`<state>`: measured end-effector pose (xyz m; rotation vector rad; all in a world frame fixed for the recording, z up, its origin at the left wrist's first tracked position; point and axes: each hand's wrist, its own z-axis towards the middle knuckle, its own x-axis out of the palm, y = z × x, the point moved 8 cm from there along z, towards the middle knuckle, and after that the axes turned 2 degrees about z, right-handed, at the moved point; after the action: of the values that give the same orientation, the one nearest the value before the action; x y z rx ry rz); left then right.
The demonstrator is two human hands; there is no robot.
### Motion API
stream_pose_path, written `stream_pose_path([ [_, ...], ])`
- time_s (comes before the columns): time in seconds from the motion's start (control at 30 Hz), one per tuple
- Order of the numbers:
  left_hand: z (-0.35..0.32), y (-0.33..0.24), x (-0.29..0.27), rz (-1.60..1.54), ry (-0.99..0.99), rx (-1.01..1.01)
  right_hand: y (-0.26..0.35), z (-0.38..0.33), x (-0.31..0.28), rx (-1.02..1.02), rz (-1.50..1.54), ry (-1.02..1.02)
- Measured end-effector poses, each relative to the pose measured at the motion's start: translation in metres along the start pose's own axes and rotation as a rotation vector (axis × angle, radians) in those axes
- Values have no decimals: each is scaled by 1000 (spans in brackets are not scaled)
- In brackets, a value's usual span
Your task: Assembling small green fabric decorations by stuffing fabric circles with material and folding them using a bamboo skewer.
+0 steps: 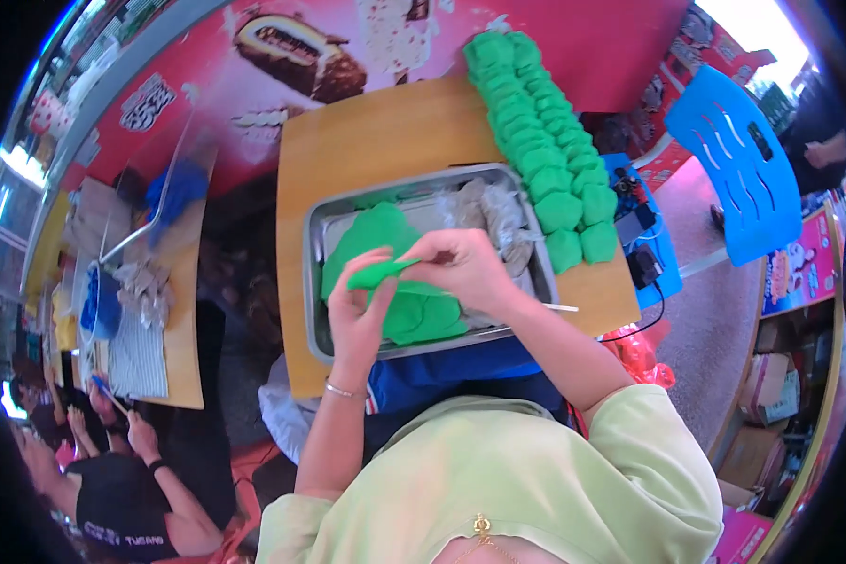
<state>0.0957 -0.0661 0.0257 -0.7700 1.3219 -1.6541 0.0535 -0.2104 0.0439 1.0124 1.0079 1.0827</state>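
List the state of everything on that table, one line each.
green leaf piece: pinched between both hands, above the tray
left hand: grip shut on it
right hand: grip shut on it
metal tray: holding flat green leaves
folded green parcels: stacked in a long row
blue chair: unoccupied

Bright, even daylight; white glare burns out the corner far up and right of the hands (414,282). Shadows are soft. Focus is sharp around the hands, smeared and bent toward the black fisheye rim.
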Motion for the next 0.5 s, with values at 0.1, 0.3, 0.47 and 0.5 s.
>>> stream_pose_path([
  [0.1, -4, 0, 6, -340, -31, -160, -12, -3, 5, 179, 273, 41],
  [0.3, -15, 18, 8, -526, -36, -323, -16, -16, 10, 292, 340, 77],
  [0.47, -21, 29, 5, -626, 9, -411, -25, -17, 10, 281, 506, 47],
  [0.5, -21, 29, 5, -625, 6, -413, -26, -16, 9, 275, 553, 24],
])
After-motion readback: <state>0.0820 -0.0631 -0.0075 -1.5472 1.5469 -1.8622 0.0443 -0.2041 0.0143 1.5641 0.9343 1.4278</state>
